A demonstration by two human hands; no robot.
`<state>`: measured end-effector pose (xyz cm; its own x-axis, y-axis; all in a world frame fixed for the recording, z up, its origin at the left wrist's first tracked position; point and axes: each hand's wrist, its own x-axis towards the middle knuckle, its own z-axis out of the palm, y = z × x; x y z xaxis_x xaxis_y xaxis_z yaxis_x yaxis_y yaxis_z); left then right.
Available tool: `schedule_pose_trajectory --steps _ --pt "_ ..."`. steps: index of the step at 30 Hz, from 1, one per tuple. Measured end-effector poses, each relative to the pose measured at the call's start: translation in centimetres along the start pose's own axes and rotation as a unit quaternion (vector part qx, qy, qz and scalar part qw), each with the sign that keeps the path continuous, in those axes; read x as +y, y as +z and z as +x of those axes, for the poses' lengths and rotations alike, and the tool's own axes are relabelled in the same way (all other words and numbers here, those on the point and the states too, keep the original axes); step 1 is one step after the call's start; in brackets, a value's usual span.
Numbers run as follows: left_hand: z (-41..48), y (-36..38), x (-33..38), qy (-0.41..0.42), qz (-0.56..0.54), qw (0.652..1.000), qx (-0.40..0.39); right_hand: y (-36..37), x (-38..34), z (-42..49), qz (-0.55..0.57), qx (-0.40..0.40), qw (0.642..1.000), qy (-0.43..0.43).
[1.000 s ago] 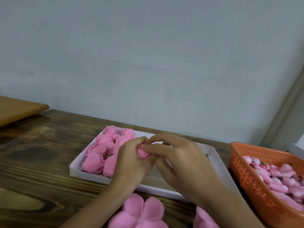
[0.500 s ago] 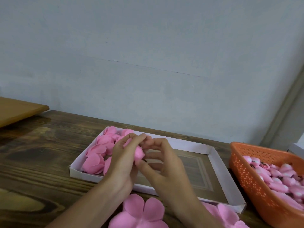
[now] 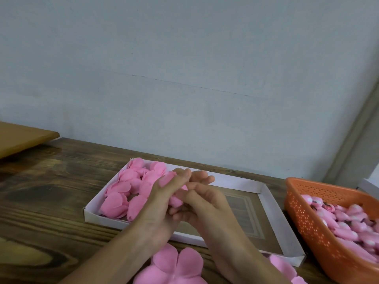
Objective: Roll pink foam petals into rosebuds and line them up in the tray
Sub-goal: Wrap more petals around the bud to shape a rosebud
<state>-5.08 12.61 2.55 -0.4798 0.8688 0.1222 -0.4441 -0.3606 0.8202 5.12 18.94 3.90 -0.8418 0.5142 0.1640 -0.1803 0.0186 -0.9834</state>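
rosebuds (image 3: 123, 193) in tray's (image 3: 272, 203) left end, basket (image 3: 303, 214) right, loose petals (image 3: 176, 265) in front

Bare left hand (image 3: 162, 210), right hand (image 3: 207, 208), bare forearms (image 3: 114, 255)

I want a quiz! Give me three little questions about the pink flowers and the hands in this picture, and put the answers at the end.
1. True or false: the rosebuds sit at the left end of the tray, and its right end has none.
2. The left hand and right hand meet over the tray. What do they hold? A) a pink foam piece B) scissors C) nothing
3. Fill in the missing word: the basket to the right of the tray is the colour ____.

Key: 1 true; 2 A; 3 orange.
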Motion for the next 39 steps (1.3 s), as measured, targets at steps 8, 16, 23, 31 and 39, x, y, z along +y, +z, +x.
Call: schedule_pose_trajectory --steps 8,16,23,31,39 --pt "0.0 0.1 0.1 0.023 0.037 0.999 -0.018 -0.5 -0.4 0.5 -0.008 -0.019 0.996 0.084" --pt "0.1 0.4 -0.3 0.052 -0.009 0.998 0.042 0.7 1.6 -0.9 -0.32 0.074 0.934 -0.142" --pt "-0.3 0.4 0.3 0.006 0.011 1.0 0.008 0.9 0.2 -0.5 -0.139 0.05 0.987 -0.064" --pt "0.0 0.4 0.1 0.015 0.038 0.999 0.031 0.6 -0.1 0.0 -0.036 0.017 0.997 0.064" --pt "0.4 0.0 -0.3 0.02 -0.018 0.999 0.034 0.4 2.2 0.0 -0.232 0.061 0.962 -0.132"
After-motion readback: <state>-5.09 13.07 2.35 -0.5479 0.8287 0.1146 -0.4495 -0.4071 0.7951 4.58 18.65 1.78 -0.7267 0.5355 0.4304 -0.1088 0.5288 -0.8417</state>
